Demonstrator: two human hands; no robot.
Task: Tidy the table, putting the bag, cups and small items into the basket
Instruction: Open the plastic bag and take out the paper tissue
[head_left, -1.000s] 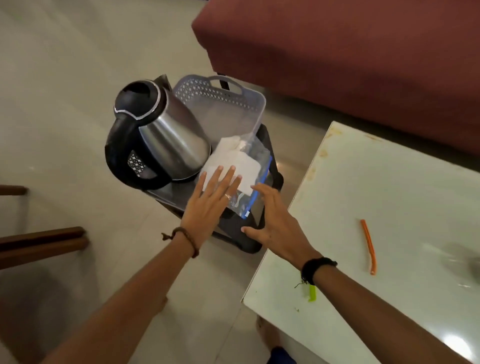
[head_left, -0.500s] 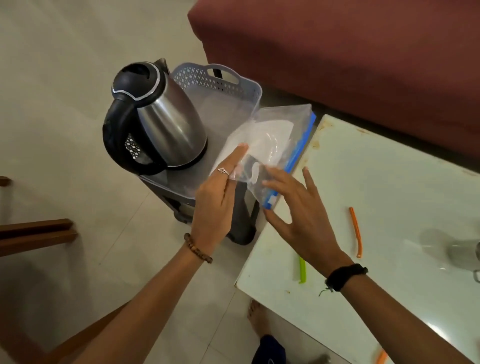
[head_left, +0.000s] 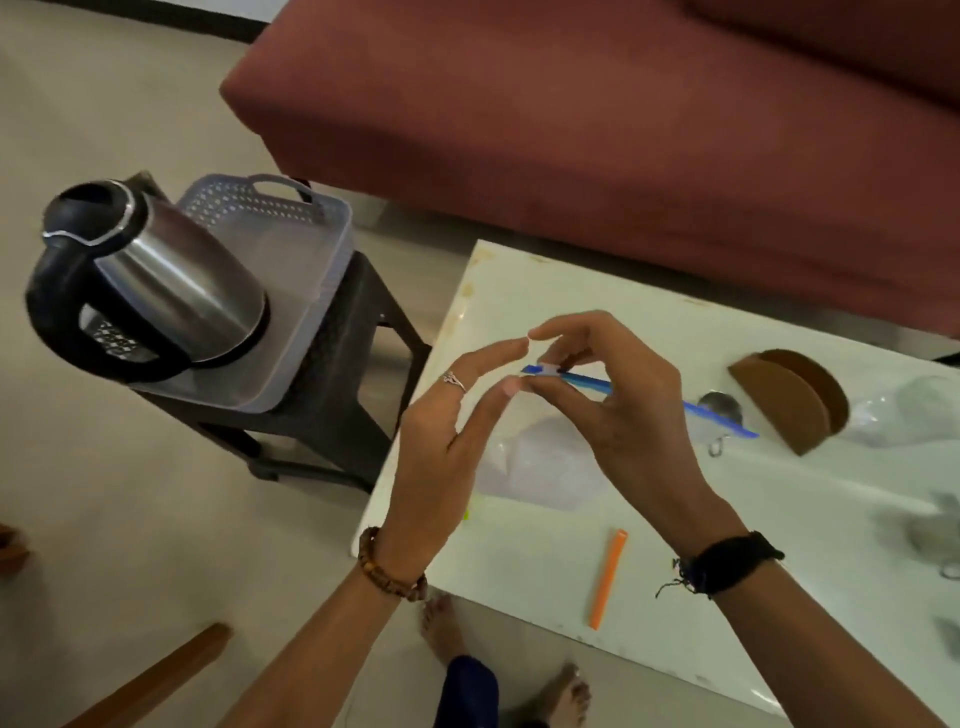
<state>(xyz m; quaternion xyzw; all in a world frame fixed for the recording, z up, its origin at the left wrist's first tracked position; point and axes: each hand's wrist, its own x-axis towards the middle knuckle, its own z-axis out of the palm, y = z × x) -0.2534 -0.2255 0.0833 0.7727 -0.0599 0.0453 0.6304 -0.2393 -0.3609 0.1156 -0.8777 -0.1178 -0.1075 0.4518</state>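
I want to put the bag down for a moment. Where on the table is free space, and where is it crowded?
The table is bare along its near edge, left of the orange straw, and at the far strip beside the sofa. It is crowded at the right, around the brown holder.

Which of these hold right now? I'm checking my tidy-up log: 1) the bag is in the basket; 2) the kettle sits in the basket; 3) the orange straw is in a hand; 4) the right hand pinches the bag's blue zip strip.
1) False: the bag is held over the table, outside the basket.
2) True: the kettle stands in it.
3) False: the orange straw lies on the table.
4) True: the right hand pinches it; the left hand is beside it.
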